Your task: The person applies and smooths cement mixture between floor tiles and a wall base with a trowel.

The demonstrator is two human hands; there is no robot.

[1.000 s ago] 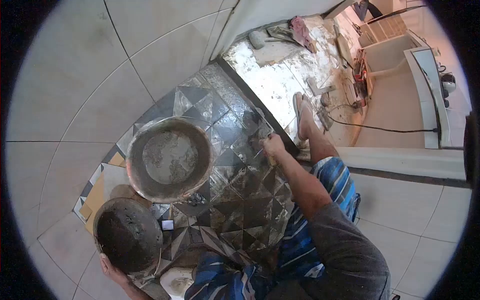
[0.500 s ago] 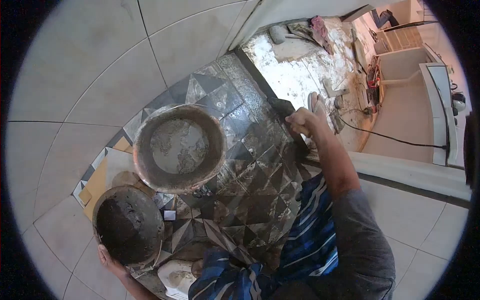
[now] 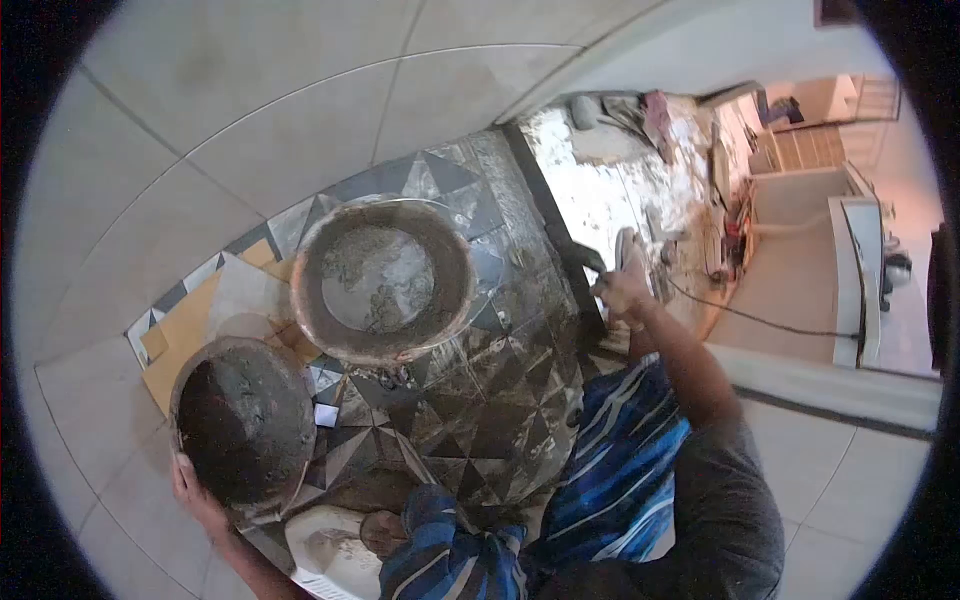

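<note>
My left hand (image 3: 197, 492) grips the outer side of a dark, mortar-smeared basin (image 3: 240, 425) at the lower left; the basin is tilted and its inside lies in shadow. My right hand (image 3: 625, 292) is closed round the handle of what looks like a trowel (image 3: 575, 252), its dark blade pointing up and left near the doorway threshold. Between the hands stands a larger round tub (image 3: 462, 285) with wet grey mortar (image 3: 375, 280) inside. It rests on the patterned tile floor, apart from both hands.
A small white square piece (image 3: 326, 415) lies beside the basin. Tan cardboard (image 3: 180, 345) is under and behind it. A white squat toilet (image 3: 325, 540) is by my feet. Through the doorway are tools, a pink cloth (image 3: 656, 118) and a black cable (image 3: 765, 322).
The view has shifted, so the tub appears further right. My right hand and the trowel sit lower in view. The left hand stays on the basin, which appears higher and slightly further left.
</note>
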